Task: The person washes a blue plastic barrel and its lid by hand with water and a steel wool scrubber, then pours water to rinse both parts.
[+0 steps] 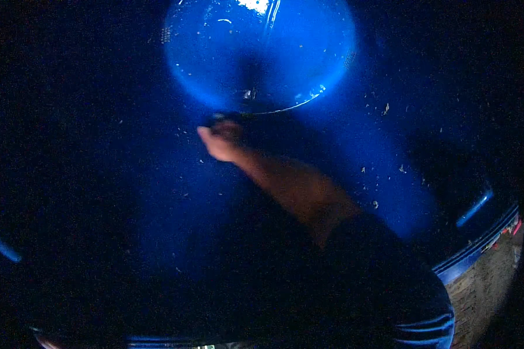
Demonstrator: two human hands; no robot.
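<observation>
My right arm reaches from the lower right deep into a large blue plastic barrel [355,139]. Near the lit round bottom [297,52], at its closest edge, is my right hand [221,142]. Its fingers look curled and closed, with the thumb on the left side. A dark object [218,118] shows at the fingers, too dim and blurred to name. At the lower left rim a small pale patch [43,340] shows, perhaps part of my left hand; its fingers cannot be seen.
Small pale scraps [375,203] cling to the barrel's right inner wall. The bottom shines wet or glossy, with specks on it. Past the curved rim [460,264] at lower right lies brown ground [477,302] with bits of coloured litter. Deep shadow covers the left wall.
</observation>
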